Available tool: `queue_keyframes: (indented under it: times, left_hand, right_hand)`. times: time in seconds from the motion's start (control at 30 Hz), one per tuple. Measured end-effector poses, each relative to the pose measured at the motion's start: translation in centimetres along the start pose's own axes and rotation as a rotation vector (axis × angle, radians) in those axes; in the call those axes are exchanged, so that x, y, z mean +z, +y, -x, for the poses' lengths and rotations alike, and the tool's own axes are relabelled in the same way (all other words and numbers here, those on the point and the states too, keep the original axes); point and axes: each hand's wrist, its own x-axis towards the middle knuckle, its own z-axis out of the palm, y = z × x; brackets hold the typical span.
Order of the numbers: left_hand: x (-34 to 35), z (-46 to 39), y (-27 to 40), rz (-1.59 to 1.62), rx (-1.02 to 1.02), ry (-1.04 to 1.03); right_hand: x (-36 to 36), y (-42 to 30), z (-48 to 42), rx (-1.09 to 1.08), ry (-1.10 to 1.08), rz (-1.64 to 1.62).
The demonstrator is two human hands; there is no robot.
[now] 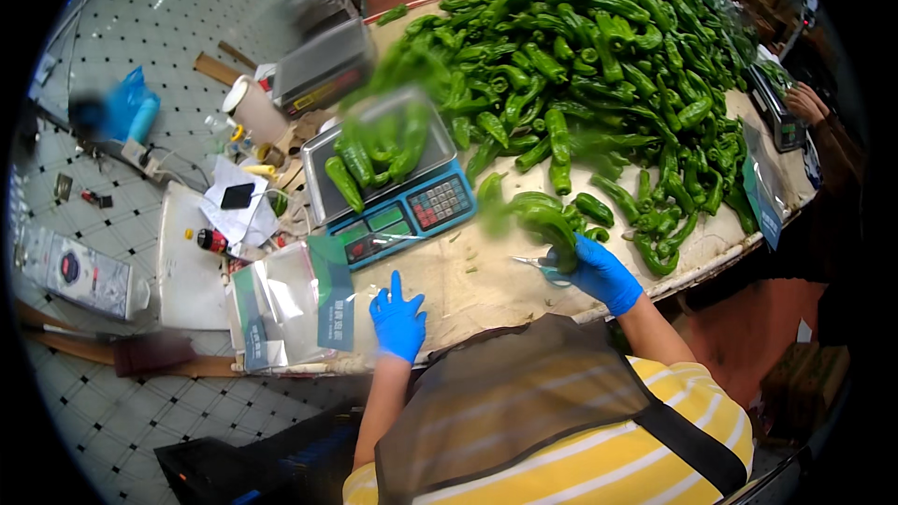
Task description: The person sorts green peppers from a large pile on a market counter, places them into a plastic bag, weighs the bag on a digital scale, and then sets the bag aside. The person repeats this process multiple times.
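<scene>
My left hand [398, 322], in a blue glove, has its fingers spread and holds nothing. It is at the table's near side, between the printed clear plastic bags [295, 305] and the bare tabletop. My right hand [605, 275], gloved in blue as well, grips a curved green pepper [553, 230]. Scissors [554, 276] lie partly hidden by that hand. Several green peppers [347, 172] rest on the metal pan of a blue digital scale [438, 202], ahead of my left hand. A large heap of green peppers [561, 63] covers the table's far side.
A second scale [323, 66] stands at the far left. Beside it are a whitish container [254, 109], a phone [238, 196] on papers and a dark bottle [212, 240]. At right, another person's hand [807, 104] is by a further scale [775, 112]. Another printed bag [761, 189] overhangs the table edge.
</scene>
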Motion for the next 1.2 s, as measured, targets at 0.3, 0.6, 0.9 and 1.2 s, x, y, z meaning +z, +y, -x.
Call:
queue_keyframes:
  times: [0.3, 0.6, 0.9, 1.2]
  left_hand:
    - [3.6, 2.3, -1.5, -0.004, -0.124, -0.176]
    - [-18.3, 4.2, 4.5, 0.399, -0.014, 0.858]
    - [-34.5, 7.3, 9.2, -0.643, 0.627, -0.149]
    - [-32.0, 5.8, 10.4, -0.538, 0.761, -0.446]
  right_hand:
    - [2.1, 1.5, -1.9, 0.328, -0.039, -0.213]
    - [2.9, 1.7, -3.4, 0.313, 0.030, -0.177]
    - [4.8, 2.3, -6.5, 0.336, 0.012, -0.163]
    - [5.9, 3.9, -5.6, 0.300, -0.039, -0.257]
